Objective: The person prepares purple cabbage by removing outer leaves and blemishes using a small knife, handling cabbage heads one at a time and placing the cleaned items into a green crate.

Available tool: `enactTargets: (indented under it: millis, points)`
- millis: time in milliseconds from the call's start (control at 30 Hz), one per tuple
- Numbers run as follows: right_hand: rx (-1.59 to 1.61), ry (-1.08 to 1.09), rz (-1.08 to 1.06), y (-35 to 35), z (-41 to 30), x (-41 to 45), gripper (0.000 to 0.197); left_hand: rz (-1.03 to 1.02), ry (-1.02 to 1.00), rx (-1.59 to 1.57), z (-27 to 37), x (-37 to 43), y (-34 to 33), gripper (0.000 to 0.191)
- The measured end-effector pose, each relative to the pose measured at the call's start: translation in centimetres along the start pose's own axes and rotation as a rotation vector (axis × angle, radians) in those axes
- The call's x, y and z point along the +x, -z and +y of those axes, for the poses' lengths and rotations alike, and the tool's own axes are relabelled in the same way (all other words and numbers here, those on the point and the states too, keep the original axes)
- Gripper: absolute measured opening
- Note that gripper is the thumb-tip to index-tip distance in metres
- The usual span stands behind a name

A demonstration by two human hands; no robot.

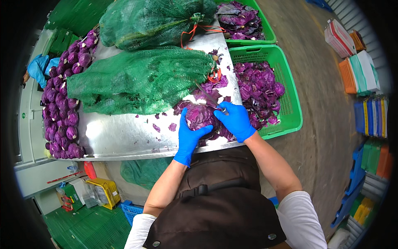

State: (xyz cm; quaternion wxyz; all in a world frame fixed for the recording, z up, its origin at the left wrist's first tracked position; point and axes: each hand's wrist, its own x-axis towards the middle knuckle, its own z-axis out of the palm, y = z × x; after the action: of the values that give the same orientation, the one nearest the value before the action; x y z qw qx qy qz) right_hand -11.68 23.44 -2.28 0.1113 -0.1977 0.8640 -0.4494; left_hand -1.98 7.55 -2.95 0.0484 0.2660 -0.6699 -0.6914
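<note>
Both hands wear blue gloves. My left hand (191, 137) grips the near left side of a red cabbage head (200, 116) at the front edge of the metal table (124, 133). In my right hand (234, 119) is a knife (206, 93), its narrow blade pointing up and left above the far side of the cabbage. The knife's handle is mostly hidden by the fingers. Loose purple leaves (219, 82) lie behind and around the head, and small leaf scraps (172, 126) dot the metal to the left.
A green mesh sack (140, 81) lies just beyond my hands, with a fuller one (152, 25) behind it. Cabbages (60, 115) are piled along the left. Green crates (292, 102) of leaves stand against the table's right side. A person's blue sleeve (38, 70) shows far left.
</note>
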Motion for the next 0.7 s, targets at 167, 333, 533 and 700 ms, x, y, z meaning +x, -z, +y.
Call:
enactTargets:
  millis: [167, 333, 533, 700]
  points:
    - [0.364, 0.007, 0.181, 2.3, 1.3, 2.0, 0.018, 0.026, -0.274, -0.098, 1.0, 0.4, -1.4, 0.113]
    - [-0.235, -0.216, 0.236, 6.4, 6.2, 4.9, 0.033, -0.013, -0.529, 0.19, 3.0, 1.1, -2.0, 0.123]
    - [0.299, -0.11, 0.0, 2.7, 1.9, 3.2, 0.062, -0.174, -0.514, 0.506, 0.5, 2.2, -0.9, 0.12]
    - [0.432, -0.333, -0.264, 1.4, 1.9, 3.2, 0.045, -0.183, -0.561, 0.583, -0.5, 2.0, -0.6, 0.115]
